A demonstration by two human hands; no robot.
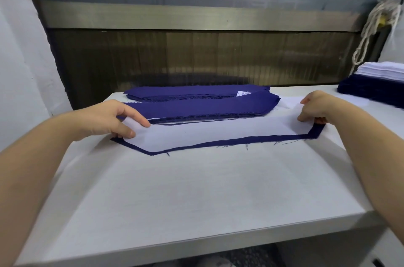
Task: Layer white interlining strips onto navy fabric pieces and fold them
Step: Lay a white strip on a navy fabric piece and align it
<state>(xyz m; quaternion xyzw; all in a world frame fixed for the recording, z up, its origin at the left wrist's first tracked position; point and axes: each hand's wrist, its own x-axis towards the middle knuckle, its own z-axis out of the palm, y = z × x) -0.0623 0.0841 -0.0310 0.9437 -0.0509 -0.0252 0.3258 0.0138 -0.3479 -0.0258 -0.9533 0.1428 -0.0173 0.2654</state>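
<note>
Left hand (113,118): thumb and fingers pinch the left end of the white strip (218,135). Right hand (317,107): curled on the raised right corner, apparently pinching it; the fingertips are blurred behind the thin cloth.

The strip lies on a navy piece (318,130) on the table (196,190), with a navy margin showing along the near edge and ends.

Behind it are two navy stacks (196,108); their layers are too fine to count. The right-hand pile (371,89), white over navy, is cut off by the frame.

No text, label, brand or number is readable anywhere (fabric, table and machine alike are unmarked).
</note>
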